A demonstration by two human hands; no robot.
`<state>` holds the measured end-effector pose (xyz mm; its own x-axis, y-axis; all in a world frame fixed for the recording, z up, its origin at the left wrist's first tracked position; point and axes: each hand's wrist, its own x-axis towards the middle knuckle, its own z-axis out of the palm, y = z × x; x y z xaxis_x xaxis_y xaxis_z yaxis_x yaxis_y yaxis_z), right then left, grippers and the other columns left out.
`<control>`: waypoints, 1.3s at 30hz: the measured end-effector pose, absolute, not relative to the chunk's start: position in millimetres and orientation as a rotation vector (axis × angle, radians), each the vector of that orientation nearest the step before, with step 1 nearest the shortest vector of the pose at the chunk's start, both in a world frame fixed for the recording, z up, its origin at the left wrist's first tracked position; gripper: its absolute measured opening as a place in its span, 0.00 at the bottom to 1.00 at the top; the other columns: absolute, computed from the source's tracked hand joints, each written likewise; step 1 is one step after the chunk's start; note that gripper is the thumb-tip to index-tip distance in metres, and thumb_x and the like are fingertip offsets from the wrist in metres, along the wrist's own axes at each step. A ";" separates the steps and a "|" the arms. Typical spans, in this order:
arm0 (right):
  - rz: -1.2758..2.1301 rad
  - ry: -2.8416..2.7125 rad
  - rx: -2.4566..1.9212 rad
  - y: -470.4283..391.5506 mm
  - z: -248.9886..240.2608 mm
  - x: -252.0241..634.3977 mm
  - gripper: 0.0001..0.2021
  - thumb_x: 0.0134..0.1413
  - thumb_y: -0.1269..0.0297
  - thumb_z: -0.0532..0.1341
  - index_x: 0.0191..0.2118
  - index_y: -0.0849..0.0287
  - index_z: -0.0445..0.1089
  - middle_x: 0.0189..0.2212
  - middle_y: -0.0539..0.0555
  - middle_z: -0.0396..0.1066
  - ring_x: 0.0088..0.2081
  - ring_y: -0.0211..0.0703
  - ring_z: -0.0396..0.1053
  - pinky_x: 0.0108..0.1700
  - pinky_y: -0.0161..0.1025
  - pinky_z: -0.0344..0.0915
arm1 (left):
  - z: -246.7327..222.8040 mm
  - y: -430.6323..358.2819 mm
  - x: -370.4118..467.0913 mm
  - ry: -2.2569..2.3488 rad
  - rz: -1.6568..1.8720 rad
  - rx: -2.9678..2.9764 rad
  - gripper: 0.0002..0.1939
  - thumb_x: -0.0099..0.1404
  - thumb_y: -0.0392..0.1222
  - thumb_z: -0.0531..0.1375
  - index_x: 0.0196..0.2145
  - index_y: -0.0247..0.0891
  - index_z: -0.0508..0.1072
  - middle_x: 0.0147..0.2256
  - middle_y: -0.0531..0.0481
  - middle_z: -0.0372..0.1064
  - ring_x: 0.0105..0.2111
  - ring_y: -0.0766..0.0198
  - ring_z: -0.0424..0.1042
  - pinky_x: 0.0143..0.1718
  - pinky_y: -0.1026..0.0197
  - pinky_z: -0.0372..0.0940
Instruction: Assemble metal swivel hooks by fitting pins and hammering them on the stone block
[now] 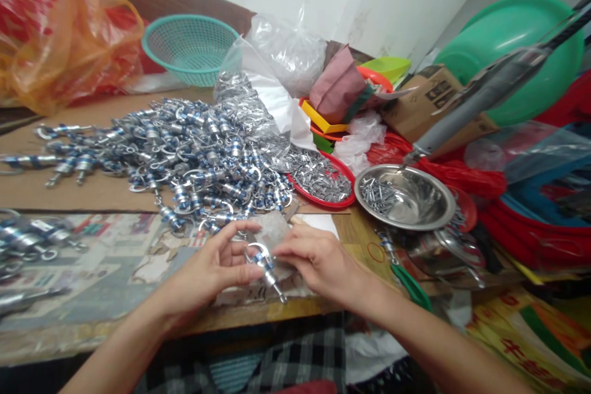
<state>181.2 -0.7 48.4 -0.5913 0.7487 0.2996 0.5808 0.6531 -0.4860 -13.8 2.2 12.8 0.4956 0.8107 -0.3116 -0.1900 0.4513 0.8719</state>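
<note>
Between my hands, above the table's front edge, is a silver-and-blue metal fitting with a curved hook and a thin rod end, tilted down to the right. My left hand grips it between thumb and fingers. Just right of the hook, my right hand has its fingertips pinched together; anything between them is too small to make out. A grey block lies behind the fitting, partly covered by my fingers. Beyond it spreads a large pile of similar fittings.
More fittings lie at the left. A red tray holds small metal pieces; beside it a steel bowl holds metal pins. A grey tool with a rod slants over the bowl. Behind stand a turquoise basket and plastic bags.
</note>
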 end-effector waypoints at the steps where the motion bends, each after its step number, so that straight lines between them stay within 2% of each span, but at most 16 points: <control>1: 0.472 -2.426 -1.045 -2.7 49.3 179.9 0.12 0.49 0.81 0.56 0.34 0.60 0.74 0.27 0.52 0.71 0.30 0.37 0.67 0.30 0.32 0.62 | 12.4 2.3 -13.8 0.828 0.715 0.889 0.30 0.51 0.33 0.65 0.50 0.45 0.59 0.32 0.55 0.68 0.33 0.63 0.71 0.35 0.59 0.63; 6: 0.405 -2.626 -0.981 5.5 52.2 180.9 0.08 0.49 0.79 0.59 0.30 0.63 0.73 0.26 0.52 0.71 0.28 0.37 0.66 0.32 0.32 0.60 | 12.1 3.3 -13.3 0.818 0.718 0.880 0.30 0.50 0.33 0.66 0.48 0.46 0.60 0.31 0.56 0.67 0.34 0.61 0.71 0.36 0.58 0.63; 9: 0.446 -2.682 -0.914 11.3 54.4 178.1 0.09 0.51 0.80 0.58 0.31 0.61 0.73 0.28 0.51 0.71 0.29 0.36 0.65 0.32 0.32 0.59 | 12.9 3.5 -13.1 0.821 0.721 0.881 0.30 0.50 0.33 0.66 0.48 0.46 0.61 0.31 0.56 0.69 0.33 0.62 0.72 0.36 0.58 0.64; 14: 0.654 -2.556 -0.986 16.3 55.5 168.0 0.06 0.50 0.78 0.60 0.33 0.62 0.71 0.28 0.51 0.70 0.32 0.36 0.65 0.36 0.32 0.59 | 13.2 3.6 -12.7 0.788 0.728 0.868 0.29 0.50 0.33 0.67 0.47 0.45 0.61 0.31 0.55 0.70 0.31 0.64 0.71 0.37 0.58 0.64; 18: 0.901 -2.328 -1.158 19.7 47.8 168.3 0.06 0.47 0.75 0.63 0.33 0.60 0.68 0.25 0.46 0.67 0.27 0.34 0.64 0.30 0.30 0.58 | 12.7 2.6 -12.2 0.797 0.741 0.855 0.28 0.49 0.33 0.67 0.46 0.45 0.62 0.29 0.57 0.68 0.31 0.66 0.71 0.36 0.60 0.64; 22: 1.099 -2.185 -1.192 21.9 40.2 169.8 0.05 0.47 0.73 0.63 0.32 0.59 0.69 0.23 0.45 0.66 0.26 0.33 0.64 0.29 0.29 0.58 | 13.2 1.1 -11.7 0.805 0.727 0.871 0.28 0.50 0.34 0.66 0.46 0.44 0.61 0.30 0.56 0.69 0.32 0.65 0.71 0.35 0.61 0.63; 26: 1.025 -2.160 -1.270 17.8 42.6 160.7 0.04 0.46 0.76 0.62 0.27 0.61 0.69 0.21 0.44 0.65 0.25 0.32 0.62 0.27 0.29 0.56 | 13.7 1.3 -11.7 0.801 0.726 0.886 0.28 0.50 0.34 0.66 0.47 0.45 0.60 0.31 0.55 0.70 0.32 0.65 0.70 0.37 0.59 0.63; 29: 0.947 -2.074 -1.263 14.5 45.3 161.0 0.04 0.48 0.74 0.61 0.26 0.60 0.69 0.23 0.46 0.67 0.27 0.33 0.64 0.30 0.30 0.58 | 13.7 1.9 -11.9 0.819 0.728 0.880 0.28 0.50 0.34 0.66 0.46 0.45 0.60 0.31 0.55 0.70 0.32 0.63 0.71 0.37 0.58 0.63; 33: 0.624 -1.879 -1.434 14.3 37.2 195.2 0.03 0.52 0.67 0.58 0.34 0.59 0.68 0.31 0.51 0.70 0.33 0.39 0.67 0.35 0.35 0.62 | 12.7 1.7 -11.9 0.847 0.731 0.874 0.30 0.49 0.34 0.66 0.47 0.45 0.60 0.32 0.55 0.69 0.34 0.60 0.72 0.36 0.58 0.64; 35: 0.492 -1.982 -1.639 13.6 26.2 220.3 0.09 0.50 0.64 0.60 0.40 0.58 0.67 0.36 0.54 0.70 0.37 0.44 0.68 0.38 0.39 0.63 | 12.2 1.3 -11.8 0.856 0.730 0.873 0.31 0.48 0.34 0.67 0.48 0.45 0.61 0.32 0.54 0.69 0.34 0.61 0.72 0.35 0.59 0.64; 37: 0.491 -2.152 -1.773 10.5 13.7 241.0 0.13 0.50 0.64 0.61 0.43 0.58 0.67 0.39 0.56 0.70 0.40 0.48 0.68 0.41 0.42 0.62 | 12.1 1.1 -11.8 0.864 0.735 0.868 0.31 0.47 0.35 0.67 0.48 0.44 0.61 0.31 0.55 0.69 0.32 0.62 0.72 0.33 0.60 0.64; 39: 0.518 -2.209 -1.826 4.9 5.7 252.8 0.12 0.53 0.64 0.58 0.44 0.58 0.67 0.38 0.56 0.70 0.40 0.48 0.68 0.42 0.43 0.63 | 12.4 1.1 -11.8 0.866 0.736 0.863 0.31 0.47 0.34 0.67 0.48 0.44 0.60 0.31 0.55 0.69 0.31 0.63 0.72 0.33 0.61 0.64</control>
